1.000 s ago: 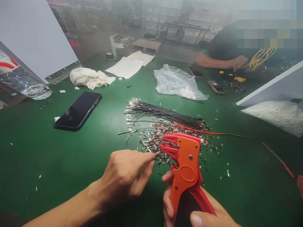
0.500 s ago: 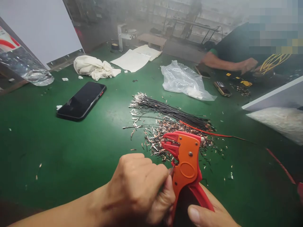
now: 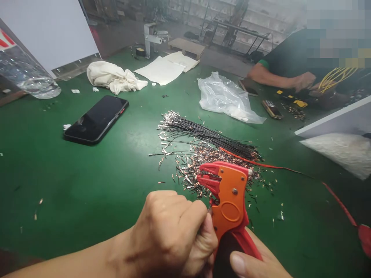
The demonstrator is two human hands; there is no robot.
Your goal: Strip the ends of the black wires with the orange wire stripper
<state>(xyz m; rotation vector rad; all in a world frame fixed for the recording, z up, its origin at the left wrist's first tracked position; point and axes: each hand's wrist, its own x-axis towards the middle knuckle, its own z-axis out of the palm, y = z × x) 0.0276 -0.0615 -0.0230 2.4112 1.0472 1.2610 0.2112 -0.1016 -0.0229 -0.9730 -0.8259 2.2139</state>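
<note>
My right hand [image 3: 255,260] is wrapped round the handles of an orange and red wire stripper [image 3: 232,193], its jaws pointing left. Close against the tool, my left hand [image 3: 176,231] is closed in a pinch. A thin dark wire [image 3: 210,206] shows between its fingertips and the notch below the jaws; the rest of it is hidden by the hand. Beyond the tool lies a bundle of black wires [image 3: 205,131] with metal terminals at the left end. Cut wire scraps [image 3: 188,175] are heaped in front of the bundle, and a red wire [image 3: 255,162] crosses them.
On the green table [image 3: 101,185] are a black phone [image 3: 97,119], a white cloth [image 3: 113,77], paper sheets [image 3: 160,70] and a clear plastic bag [image 3: 224,96]. A bottle [image 3: 29,73] stands at left. Across the table, another person's hand [image 3: 304,82] is near yellow wires [image 3: 337,77].
The view has shifted slightly. My hands hold the wire and the stripper almost as before; little else has moved.
</note>
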